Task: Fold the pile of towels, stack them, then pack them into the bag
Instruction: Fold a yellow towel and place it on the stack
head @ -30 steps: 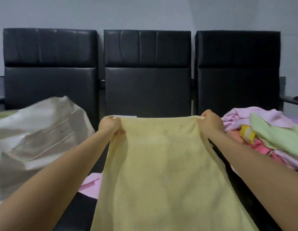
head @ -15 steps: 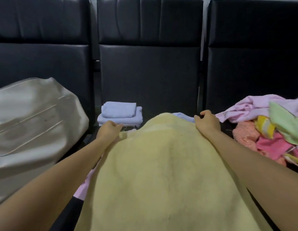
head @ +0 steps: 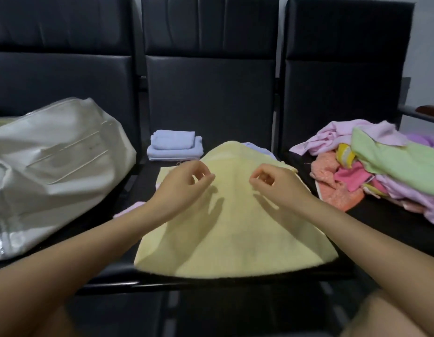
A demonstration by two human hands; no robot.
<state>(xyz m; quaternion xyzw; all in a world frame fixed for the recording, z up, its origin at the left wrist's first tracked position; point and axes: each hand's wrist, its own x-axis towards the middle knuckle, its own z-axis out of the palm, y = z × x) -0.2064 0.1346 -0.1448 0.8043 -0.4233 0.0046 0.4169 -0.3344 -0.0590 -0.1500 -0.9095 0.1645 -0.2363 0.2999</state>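
A white bag (head: 53,171) is seen at the left, folded blue towels (head: 174,145) behind a yellow towel (head: 233,229) spread on the middle seat (head: 143,186), over which the left hand (head: 184,188) and right hand (head: 276,186) are held loosely curled and empty, and a towel pile (head: 381,166) at the right.

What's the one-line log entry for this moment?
yellow towel flat on seat | left hand, right hand above, empty | stack behind

left hand (head: 184,188) hovering, right hand (head: 276,188) hovering, fingers loosely curled

Bag (head: 53,161) left, spread towel (head: 233,229) middle, pile (head: 371,171) right
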